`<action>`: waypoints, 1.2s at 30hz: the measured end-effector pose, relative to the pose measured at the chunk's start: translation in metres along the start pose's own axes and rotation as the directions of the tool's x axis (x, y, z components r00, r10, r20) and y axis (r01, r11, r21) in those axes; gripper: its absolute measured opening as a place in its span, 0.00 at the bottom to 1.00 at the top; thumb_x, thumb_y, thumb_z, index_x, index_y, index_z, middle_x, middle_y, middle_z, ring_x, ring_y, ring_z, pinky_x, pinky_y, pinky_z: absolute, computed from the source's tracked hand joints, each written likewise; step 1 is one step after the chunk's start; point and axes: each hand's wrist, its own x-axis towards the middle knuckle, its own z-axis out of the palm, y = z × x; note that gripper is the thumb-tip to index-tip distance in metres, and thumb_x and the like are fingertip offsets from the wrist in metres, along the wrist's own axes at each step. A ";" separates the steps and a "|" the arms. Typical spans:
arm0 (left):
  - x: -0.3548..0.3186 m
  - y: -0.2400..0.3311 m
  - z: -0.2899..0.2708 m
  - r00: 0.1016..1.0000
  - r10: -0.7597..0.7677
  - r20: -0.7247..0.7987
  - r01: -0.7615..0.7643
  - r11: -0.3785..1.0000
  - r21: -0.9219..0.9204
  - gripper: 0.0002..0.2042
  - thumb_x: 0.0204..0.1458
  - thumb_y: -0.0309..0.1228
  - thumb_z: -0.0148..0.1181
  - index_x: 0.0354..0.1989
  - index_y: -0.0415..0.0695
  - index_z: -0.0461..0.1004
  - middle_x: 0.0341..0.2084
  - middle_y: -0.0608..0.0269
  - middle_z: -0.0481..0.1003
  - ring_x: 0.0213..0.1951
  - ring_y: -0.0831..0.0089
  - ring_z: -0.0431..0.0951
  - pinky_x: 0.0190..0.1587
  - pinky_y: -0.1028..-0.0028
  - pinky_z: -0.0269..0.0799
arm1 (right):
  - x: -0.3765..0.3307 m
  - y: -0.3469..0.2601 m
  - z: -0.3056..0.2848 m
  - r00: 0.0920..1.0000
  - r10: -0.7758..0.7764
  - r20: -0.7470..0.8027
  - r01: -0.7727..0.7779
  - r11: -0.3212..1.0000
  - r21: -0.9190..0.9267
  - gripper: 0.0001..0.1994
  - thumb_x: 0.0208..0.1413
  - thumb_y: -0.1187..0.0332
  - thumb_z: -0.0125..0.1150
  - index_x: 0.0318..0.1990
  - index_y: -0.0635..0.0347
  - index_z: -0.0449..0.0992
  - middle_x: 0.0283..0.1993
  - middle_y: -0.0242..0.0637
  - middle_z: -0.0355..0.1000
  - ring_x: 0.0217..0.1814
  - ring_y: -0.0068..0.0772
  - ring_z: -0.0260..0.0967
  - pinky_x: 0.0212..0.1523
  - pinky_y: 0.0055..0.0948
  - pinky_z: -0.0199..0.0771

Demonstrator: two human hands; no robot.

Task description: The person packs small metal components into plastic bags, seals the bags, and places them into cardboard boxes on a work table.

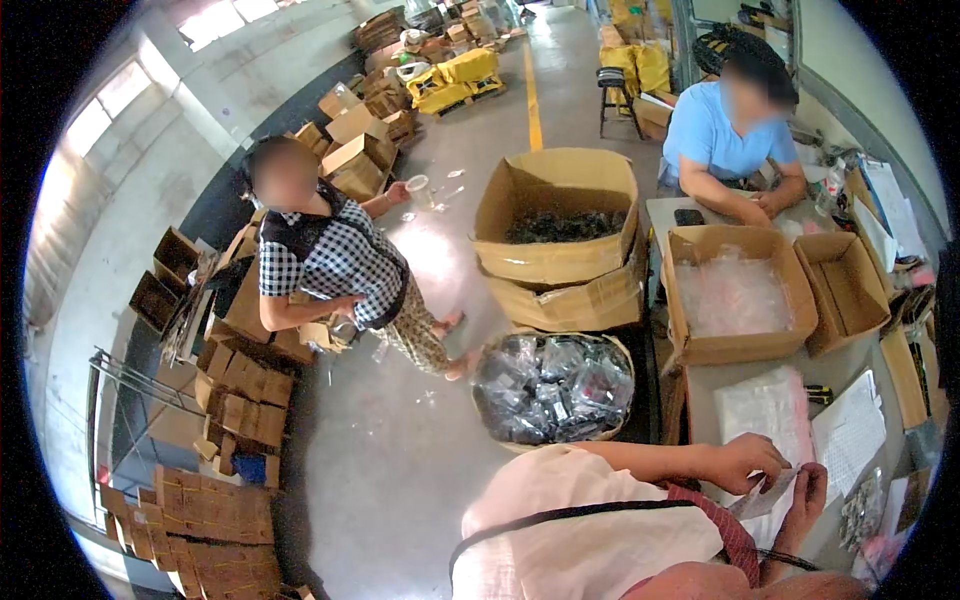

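Observation:
At the table's near end, my left hand [748,463] is closed, its fingers pinching a small whitish plastic bag [768,501]. My right hand [806,498] grips the same bag from the other side, fingers bent around its edge. What the bag contains, if anything, is too small to make out. Just beyond my hands lies a stack of clear plastic bags [765,410] with a pinkish edge. A printed paper sheet [850,432] rests to the right of the stack, close to a yellow-and-black tool handle [819,394].
Cardboard boxes [742,345] stand farther along the table, where a person in blue [722,135] sits. A container of bagged dark parts [555,385] and a tall carton [555,262] flank the table. Another person [340,262] stands in the aisle, holding a pale roll [418,188].

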 end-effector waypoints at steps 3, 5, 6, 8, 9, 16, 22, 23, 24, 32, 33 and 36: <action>0.000 0.006 -0.001 1.000 -0.008 0.001 0.008 1.000 -0.009 0.10 0.31 0.23 0.59 0.26 0.47 0.73 0.35 0.60 0.78 0.37 0.53 0.76 0.38 0.60 0.68 | -0.003 -0.006 0.000 1.000 0.025 0.011 -0.025 1.000 0.000 0.08 0.65 0.67 0.52 0.41 0.64 0.70 0.40 0.33 0.67 0.46 0.27 0.62 0.52 0.25 0.62; 0.000 0.008 0.000 0.999 -0.024 0.034 0.025 0.999 -0.029 0.10 0.30 0.23 0.59 0.26 0.48 0.73 0.36 0.61 0.78 0.37 0.53 0.76 0.38 0.60 0.68 | -0.006 -0.013 0.001 0.999 0.049 0.013 -0.049 0.999 0.000 0.07 0.65 0.67 0.52 0.42 0.63 0.69 0.41 0.31 0.67 0.47 0.24 0.61 0.53 0.23 0.60; -0.003 0.006 0.002 0.999 -0.040 0.022 0.040 0.999 -0.010 0.10 0.30 0.24 0.60 0.26 0.49 0.74 0.36 0.62 0.78 0.37 0.53 0.76 0.38 0.60 0.68 | -0.007 -0.016 0.002 0.998 0.069 -0.004 -0.069 0.995 0.077 0.08 0.65 0.67 0.52 0.41 0.63 0.69 0.41 0.31 0.66 0.46 0.24 0.62 0.53 0.24 0.61; -0.011 0.000 0.001 0.996 -0.091 0.017 0.091 0.996 -0.011 0.10 0.30 0.25 0.62 0.26 0.50 0.75 0.36 0.61 0.79 0.39 0.53 0.76 0.41 0.60 0.68 | -0.011 -0.014 0.002 0.994 0.105 -0.031 -0.099 0.983 0.154 0.08 0.65 0.67 0.52 0.41 0.63 0.69 0.41 0.31 0.66 0.46 0.25 0.62 0.52 0.24 0.62; -0.015 -0.008 0.000 0.995 -0.091 0.036 0.092 0.995 -0.033 0.10 0.30 0.25 0.62 0.26 0.50 0.75 0.36 0.61 0.79 0.39 0.53 0.76 0.41 0.60 0.68 | -0.011 -0.004 0.001 0.990 0.120 -0.078 -0.096 0.961 0.260 0.08 0.64 0.67 0.52 0.41 0.64 0.69 0.40 0.32 0.66 0.45 0.25 0.63 0.51 0.25 0.63; -0.051 -0.012 -0.057 0.872 -0.456 -0.176 0.461 0.887 -0.014 0.10 0.33 0.29 0.62 0.29 0.45 0.77 0.31 0.59 0.78 0.41 0.62 0.77 0.46 0.66 0.70 | -0.046 0.028 -0.011 0.869 0.450 -0.205 -0.392 0.880 0.268 0.19 0.60 0.65 0.58 0.53 0.69 0.70 0.49 0.40 0.71 0.50 0.31 0.68 0.54 0.30 0.69; -0.080 -0.016 -0.091 0.620 -0.567 -0.542 0.483 0.820 -0.305 0.10 0.39 0.16 0.51 0.31 0.38 0.75 0.29 0.63 0.75 0.34 0.73 0.74 0.41 0.72 0.72 | -0.064 0.091 -0.021 0.917 0.304 -0.259 -0.291 0.953 0.087 0.08 0.60 0.66 0.56 0.37 0.64 0.72 0.34 0.36 0.72 0.38 0.29 0.69 0.43 0.30 0.70; -0.077 -0.011 -0.090 0.570 -0.596 -0.566 0.493 0.799 -0.345 0.11 0.40 0.15 0.50 0.32 0.37 0.75 0.29 0.63 0.75 0.35 0.72 0.74 0.41 0.72 0.72 | -0.067 0.094 -0.021 0.895 0.329 -0.300 -0.317 0.944 0.089 0.08 0.60 0.66 0.56 0.37 0.64 0.72 0.34 0.36 0.72 0.38 0.29 0.69 0.43 0.30 0.70; -0.079 -0.011 -0.088 0.557 -0.621 -0.551 0.487 0.782 -0.389 0.11 0.39 0.16 0.48 0.31 0.37 0.74 0.30 0.62 0.73 0.35 0.71 0.73 0.43 0.71 0.71 | -0.066 0.098 -0.019 0.899 0.317 -0.302 -0.353 0.933 -0.071 0.07 0.59 0.68 0.55 0.37 0.64 0.71 0.35 0.39 0.72 0.38 0.35 0.70 0.43 0.33 0.70; -0.049 -0.005 -0.073 0.620 -0.626 -0.474 0.449 0.778 -0.440 0.08 0.39 0.14 0.44 0.25 0.39 0.68 0.26 0.65 0.70 0.32 0.74 0.69 0.42 0.74 0.68 | -0.082 0.110 0.003 0.986 0.077 -0.147 -0.159 0.685 -0.711 0.10 0.52 0.71 0.53 0.42 0.62 0.71 0.46 0.48 0.70 0.51 0.49 0.67 0.54 0.45 0.65; -0.046 -0.006 -0.072 0.654 -0.608 -0.450 0.441 0.790 -0.427 0.08 0.39 0.14 0.44 0.25 0.39 0.68 0.26 0.66 0.70 0.32 0.75 0.69 0.42 0.76 0.67 | -0.086 0.114 0.004 0.991 0.043 -0.124 -0.124 0.621 -0.774 0.12 0.52 0.70 0.53 0.44 0.62 0.71 0.48 0.48 0.69 0.53 0.48 0.67 0.57 0.45 0.64; -0.040 -0.016 -0.062 0.630 -0.649 -0.427 0.536 0.761 -0.366 0.07 0.37 0.23 0.47 0.27 0.41 0.69 0.26 0.65 0.69 0.30 0.73 0.70 0.39 0.73 0.71 | -0.105 0.124 0.010 0.995 0.006 -0.099 -0.088 0.525 -0.847 0.16 0.51 0.69 0.54 0.48 0.61 0.71 0.52 0.47 0.69 0.57 0.47 0.65 0.62 0.45 0.60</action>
